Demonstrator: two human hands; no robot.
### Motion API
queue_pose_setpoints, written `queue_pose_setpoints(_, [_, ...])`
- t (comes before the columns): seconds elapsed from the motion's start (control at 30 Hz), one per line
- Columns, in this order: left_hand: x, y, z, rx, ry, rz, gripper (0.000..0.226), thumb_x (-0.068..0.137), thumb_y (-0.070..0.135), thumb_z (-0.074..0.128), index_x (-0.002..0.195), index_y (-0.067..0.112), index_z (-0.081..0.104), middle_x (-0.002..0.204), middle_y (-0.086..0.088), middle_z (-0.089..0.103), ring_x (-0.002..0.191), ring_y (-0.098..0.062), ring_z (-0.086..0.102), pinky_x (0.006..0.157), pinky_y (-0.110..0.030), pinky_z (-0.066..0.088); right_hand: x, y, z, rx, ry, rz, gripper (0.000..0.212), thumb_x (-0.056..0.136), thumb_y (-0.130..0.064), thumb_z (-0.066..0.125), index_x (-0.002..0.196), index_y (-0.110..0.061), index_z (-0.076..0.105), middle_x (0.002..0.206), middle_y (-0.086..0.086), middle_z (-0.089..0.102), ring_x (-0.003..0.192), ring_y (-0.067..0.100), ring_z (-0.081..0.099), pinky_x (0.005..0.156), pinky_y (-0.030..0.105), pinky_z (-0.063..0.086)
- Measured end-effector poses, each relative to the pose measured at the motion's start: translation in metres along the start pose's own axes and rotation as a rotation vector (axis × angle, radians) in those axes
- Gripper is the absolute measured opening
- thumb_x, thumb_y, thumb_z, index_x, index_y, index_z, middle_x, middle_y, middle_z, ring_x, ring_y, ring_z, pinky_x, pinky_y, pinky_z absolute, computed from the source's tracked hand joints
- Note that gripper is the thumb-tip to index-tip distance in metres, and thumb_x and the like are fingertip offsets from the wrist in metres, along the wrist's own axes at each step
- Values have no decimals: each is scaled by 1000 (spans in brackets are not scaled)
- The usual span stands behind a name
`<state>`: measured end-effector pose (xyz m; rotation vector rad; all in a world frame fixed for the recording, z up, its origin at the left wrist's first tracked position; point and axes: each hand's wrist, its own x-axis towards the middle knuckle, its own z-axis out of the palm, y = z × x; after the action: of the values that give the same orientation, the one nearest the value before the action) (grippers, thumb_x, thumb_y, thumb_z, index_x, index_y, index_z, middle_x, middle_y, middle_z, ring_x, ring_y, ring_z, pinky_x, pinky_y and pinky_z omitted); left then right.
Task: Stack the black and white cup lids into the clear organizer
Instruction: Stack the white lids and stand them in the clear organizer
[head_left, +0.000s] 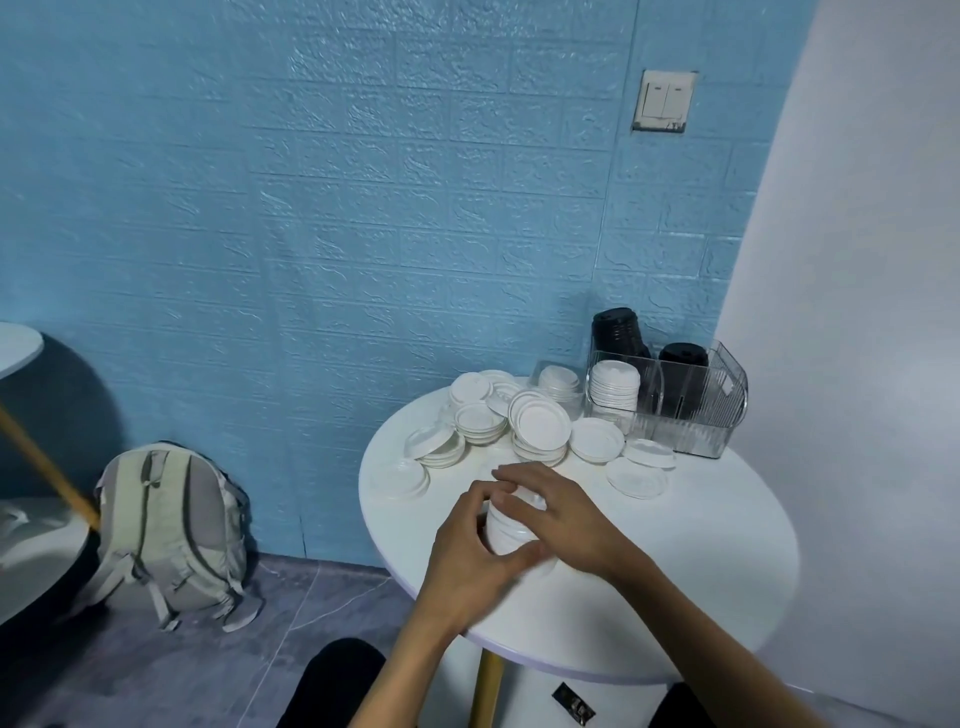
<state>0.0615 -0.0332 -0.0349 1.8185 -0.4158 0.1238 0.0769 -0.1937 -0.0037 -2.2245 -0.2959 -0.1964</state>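
A short stack of white lids (506, 532) stands near the front of the round white table (701, 561). My left hand (467, 556) grips its left side, fingers and thumb curled round it. My right hand (558, 517) lies over its top and right side. Several loose white lids (540, 423) lie in heaps across the back of the table. The clear organizer (691, 415) stands at the back right, holding a stack of white lids (614, 389) in its left slot and black lids (683, 366) beside it. A taller black stack (615, 330) rises behind.
A blue brick-pattern wall lies behind the table and a white wall (857, 312) close on its right. A grey backpack (174, 525) leans on the floor to the left. Part of another white table (18, 343) shows at the left edge.
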Motion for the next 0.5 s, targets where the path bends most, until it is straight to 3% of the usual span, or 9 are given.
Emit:
queue_pose_setpoints(0.13, [1,-1,-1,-6,-2,-5,60,67,41,92,116,45,58,109,20,71,94,-4,67,79,-23,51,-1,1,-2,-25,-34,21,43,93,-48,68,133,-33,64,126,-22,63,121,-4,55,109,27,41])
queue_pose_setpoints(0.3, [0,0,1,-2,-5,-13,58,66,44,89,113,50,56,103,23,71,76,2,58,72,-20,43,-2,3,-1,-15,-54,34,38,93,-50,66,128,-37,64,124,-21,62,120,-3,54,108,29,40])
queue_pose_setpoints(0.5, [-1,1,3,5,-9,-7,59,65,47,88,115,49,57,115,26,68,97,-5,65,80,-23,48,-8,7,-1,-22,-68,31,35,97,-50,61,130,-38,61,128,-21,59,121,-3,52,108,26,38])
